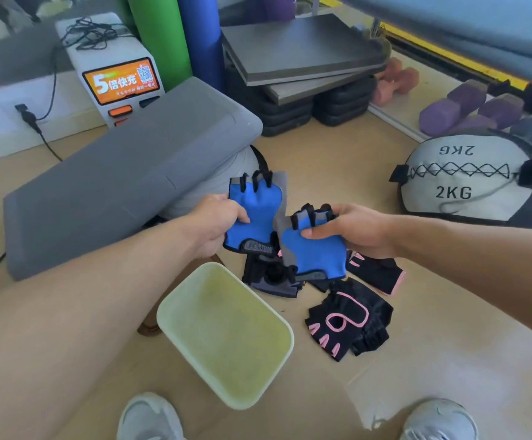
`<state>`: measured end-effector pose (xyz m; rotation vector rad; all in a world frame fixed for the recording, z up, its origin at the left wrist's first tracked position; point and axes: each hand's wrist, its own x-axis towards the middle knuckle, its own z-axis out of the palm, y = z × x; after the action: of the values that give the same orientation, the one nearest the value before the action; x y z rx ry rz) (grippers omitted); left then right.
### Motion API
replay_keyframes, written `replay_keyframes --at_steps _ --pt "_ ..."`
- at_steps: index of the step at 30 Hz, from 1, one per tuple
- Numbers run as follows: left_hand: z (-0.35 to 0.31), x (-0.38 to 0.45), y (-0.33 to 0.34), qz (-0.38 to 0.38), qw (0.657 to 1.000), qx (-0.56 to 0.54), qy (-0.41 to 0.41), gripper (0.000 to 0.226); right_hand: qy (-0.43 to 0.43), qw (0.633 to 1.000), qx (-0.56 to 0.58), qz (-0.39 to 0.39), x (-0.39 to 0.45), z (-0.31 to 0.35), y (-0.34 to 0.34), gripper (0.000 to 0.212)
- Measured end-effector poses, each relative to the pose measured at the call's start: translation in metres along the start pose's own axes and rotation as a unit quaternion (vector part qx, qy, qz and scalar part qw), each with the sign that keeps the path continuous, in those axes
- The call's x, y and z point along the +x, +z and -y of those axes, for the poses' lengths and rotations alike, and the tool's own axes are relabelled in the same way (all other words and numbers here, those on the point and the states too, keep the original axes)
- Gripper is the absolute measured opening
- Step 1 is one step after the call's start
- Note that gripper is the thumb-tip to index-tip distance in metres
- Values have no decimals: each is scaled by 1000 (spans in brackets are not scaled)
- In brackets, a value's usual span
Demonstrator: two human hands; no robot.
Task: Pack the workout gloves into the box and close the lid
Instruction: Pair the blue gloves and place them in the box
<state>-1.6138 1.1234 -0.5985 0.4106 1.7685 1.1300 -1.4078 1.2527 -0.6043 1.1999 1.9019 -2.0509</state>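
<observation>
So each hand has a blue glove right now. The left hand (215,222) is pinched on the edge of one blue glove (253,214), holding it up with the finger holes pointing away. The right hand (350,228) is clamped on the finger end of the other blue glove (314,252), which hangs lower and just overlaps the first one. Both are up in the air over the floor.

The box (226,336) sits open on the floor just below the hands, pale green plastic, nothing in it. I can't spot the lid anywhere.

More gloves are still on the floor: a black and grey one (266,277) right under the blue pair, and two black ones with pink trim (348,320) to the right of the box. There might be another glove buried in that pile, hard to tell.

A 2KG ball (467,179) sits well off to the right.
</observation>
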Motion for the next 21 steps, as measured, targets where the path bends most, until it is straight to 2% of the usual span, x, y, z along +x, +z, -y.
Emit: replay_keyframes --at_steps 4,8,10,13,16,18,21 --pt "-4 -1 7 -32 999 3 17 24 16 992 109 60 -2 5 2 30" --pt "-9 -3 10 -37 999 24 16 11 -10 982 182 45 0 9 7 41" --pt "-11 -8 14 0 1000 4 -18 4 -22 978 204 35 0 10 11 48" --pt "-9 -10 22 77 994 -32 -64 34 -27 976 214 22 -2 12 23 47" --pt "-6 -12 27 114 990 -15 -82 28 -34 972 234 2 -3 12 35 28" --pt "-5 -10 27 105 992 -9 -65 21 -40 969 244 -19 -3 12 38 22" --pt "-3 -6 25 59 998 7 -29 43 -46 968 243 -51 -3 12 38 21"
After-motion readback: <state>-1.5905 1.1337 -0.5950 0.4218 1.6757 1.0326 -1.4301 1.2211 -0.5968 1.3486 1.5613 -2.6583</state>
